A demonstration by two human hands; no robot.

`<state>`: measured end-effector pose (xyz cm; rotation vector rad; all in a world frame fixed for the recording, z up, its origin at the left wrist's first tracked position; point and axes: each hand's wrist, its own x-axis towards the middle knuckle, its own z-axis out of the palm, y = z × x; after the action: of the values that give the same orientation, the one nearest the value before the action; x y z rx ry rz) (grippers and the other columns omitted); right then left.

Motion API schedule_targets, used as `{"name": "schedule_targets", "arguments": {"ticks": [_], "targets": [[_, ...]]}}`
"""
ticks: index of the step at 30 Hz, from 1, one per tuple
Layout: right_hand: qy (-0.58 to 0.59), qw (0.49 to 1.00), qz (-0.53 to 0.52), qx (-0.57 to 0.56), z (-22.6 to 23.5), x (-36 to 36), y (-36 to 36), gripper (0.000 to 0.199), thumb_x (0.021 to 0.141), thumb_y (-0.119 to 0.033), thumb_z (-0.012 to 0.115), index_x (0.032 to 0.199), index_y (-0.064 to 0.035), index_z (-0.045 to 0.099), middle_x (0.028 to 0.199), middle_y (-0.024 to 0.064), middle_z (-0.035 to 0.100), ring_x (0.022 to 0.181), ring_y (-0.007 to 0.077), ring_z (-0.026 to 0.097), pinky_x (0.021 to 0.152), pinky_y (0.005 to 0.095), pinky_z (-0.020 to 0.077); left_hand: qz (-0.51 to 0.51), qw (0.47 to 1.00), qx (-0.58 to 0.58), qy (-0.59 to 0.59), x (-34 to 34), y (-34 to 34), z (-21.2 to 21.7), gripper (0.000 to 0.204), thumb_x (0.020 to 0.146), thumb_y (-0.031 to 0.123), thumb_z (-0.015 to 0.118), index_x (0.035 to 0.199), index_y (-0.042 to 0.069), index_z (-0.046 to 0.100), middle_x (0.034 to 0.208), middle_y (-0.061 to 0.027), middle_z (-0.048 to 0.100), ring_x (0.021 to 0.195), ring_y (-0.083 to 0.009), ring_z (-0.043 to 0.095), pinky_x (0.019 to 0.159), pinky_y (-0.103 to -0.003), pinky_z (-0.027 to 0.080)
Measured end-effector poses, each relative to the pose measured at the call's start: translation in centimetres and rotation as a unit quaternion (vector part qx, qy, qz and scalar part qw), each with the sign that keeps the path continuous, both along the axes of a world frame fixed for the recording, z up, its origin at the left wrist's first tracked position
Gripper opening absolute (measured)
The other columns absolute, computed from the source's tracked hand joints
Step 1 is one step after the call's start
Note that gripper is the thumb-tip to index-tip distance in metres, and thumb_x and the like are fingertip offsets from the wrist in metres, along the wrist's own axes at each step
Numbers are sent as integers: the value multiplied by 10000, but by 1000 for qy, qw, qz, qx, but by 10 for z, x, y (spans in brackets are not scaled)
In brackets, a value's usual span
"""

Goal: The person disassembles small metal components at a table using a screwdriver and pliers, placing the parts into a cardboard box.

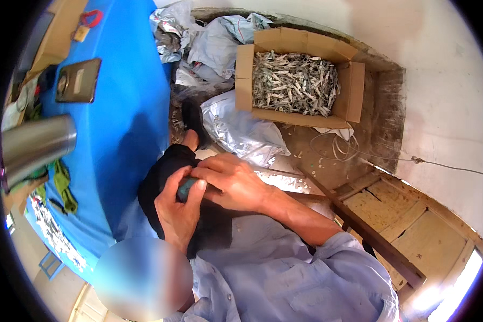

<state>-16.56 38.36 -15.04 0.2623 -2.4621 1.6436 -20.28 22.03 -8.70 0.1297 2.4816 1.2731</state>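
Note:
Just above my dark trousers, both hands are together around a small dark green-teal object [185,189], rounded and mostly covered by fingers; its kind cannot be made out. My left hand [176,212] is closed, with its thumb and fingers pressed on the object's sides. From the right, my right hand [233,182] reaches over with bent fingers that meet the left fingertips at the object. Whether the right fingers pinch it or something smaller on it is hidden.
On the blue-covered table [126,80] at left lie a phone-like device [79,81], a steel cylinder [40,145], green cloth [64,188] and many small pale pieces [53,231]. Ahead stand a cardboard box [245,80] of small strips and plastic bags [217,45]. A cable [381,159] crosses the floor.

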Motion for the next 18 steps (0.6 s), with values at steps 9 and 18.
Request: {"name": "schedule_targets", "arguments": {"ticks": [9,18], "targets": [[-232,892,-380,-77,-154,-43,137,253,918,-202,752,1078,-6,753,995,166,744,908,254,720,827,350,557,-61,994,-51,80,-27,23,-91,279,863,88,795,1096,-27,691,1013,-172,717,926,-306,705,851,-379,551],[-342,798,-466,173,-334,-21,277,309,876,-216,667,1108,-30,748,1004,206,759,937,377,735,846,443,568,-176,976,-92,91,-35,27,-121,305,795,70,821,1059,3,684,997,-169,708,858,-351,718,735,-419,583]]}}
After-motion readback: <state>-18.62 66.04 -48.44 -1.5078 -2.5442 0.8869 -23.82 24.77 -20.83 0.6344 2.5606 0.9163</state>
